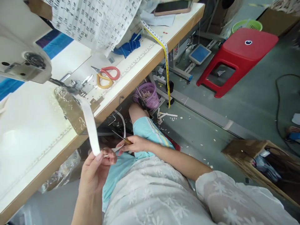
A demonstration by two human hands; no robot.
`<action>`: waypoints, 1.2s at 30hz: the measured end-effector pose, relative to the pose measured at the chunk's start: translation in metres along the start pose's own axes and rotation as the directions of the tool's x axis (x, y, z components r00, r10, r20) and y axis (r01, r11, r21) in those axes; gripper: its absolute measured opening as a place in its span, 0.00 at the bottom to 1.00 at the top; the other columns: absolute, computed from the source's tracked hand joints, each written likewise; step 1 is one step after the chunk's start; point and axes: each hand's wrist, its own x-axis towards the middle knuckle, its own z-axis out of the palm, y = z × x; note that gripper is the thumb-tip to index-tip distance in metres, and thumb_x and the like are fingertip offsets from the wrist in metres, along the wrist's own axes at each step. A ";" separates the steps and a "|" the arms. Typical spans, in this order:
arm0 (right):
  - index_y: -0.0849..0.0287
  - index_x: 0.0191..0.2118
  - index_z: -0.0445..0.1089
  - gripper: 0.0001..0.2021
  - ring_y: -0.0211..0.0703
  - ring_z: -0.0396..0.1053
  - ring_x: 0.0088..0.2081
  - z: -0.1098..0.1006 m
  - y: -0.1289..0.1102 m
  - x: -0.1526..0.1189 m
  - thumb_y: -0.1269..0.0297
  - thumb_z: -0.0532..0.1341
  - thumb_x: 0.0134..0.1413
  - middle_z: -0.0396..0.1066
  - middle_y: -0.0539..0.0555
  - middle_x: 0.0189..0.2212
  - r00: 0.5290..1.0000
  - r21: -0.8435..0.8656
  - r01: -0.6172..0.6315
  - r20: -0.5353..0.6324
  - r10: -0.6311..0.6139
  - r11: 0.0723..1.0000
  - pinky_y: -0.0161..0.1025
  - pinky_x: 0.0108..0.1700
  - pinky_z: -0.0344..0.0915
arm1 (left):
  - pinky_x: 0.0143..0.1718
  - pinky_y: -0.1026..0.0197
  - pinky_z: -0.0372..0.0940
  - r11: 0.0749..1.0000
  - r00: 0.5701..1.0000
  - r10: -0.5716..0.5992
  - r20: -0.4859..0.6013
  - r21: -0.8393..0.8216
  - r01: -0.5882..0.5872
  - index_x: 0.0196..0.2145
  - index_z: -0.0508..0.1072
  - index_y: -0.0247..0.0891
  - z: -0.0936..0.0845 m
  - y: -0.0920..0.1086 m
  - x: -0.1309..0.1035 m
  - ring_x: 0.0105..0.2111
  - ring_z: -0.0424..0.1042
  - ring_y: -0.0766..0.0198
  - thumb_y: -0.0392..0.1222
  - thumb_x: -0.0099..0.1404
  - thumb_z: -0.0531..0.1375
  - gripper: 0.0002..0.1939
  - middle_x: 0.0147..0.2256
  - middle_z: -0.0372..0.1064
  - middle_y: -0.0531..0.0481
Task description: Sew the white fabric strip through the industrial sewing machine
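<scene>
My left hand (97, 170) pinches a flat white strip (90, 128), which looks like elastic or tape. The strip runs up over the table edge to the needle area of the sewing machine (23, 59). Close beside it, over my lap, my right hand (136, 144) is closed around small scissors (127, 141) with a yellowish-brown handle; a thin dark blade points up and left. A pale end of strip lies between the two hands. Another narrow white strip (123, 123) hangs below the table near the right hand. Part of the scissors is hidden by my fingers.
Red-and-yellow-handled scissors (107, 76) lie on the table (30, 125) near the needle. A tape measure (167, 62) hangs over its edge; a phone (173, 7) lies at the back. A purple basket (148, 95), red stool (248, 47) and cardboard box (243, 150) stand on the floor.
</scene>
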 end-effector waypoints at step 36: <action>0.54 0.27 0.63 0.16 0.34 0.61 0.26 0.029 -0.148 0.017 0.53 0.69 0.50 0.57 0.43 0.23 0.632 -0.640 0.538 -0.124 -0.765 0.548 0.32 0.26 0.57 | 0.58 0.55 0.65 0.934 0.527 0.135 0.839 0.070 -0.350 0.62 0.68 0.43 0.022 0.026 -0.153 0.54 0.73 0.51 0.47 0.75 0.46 0.23 0.52 0.74 0.43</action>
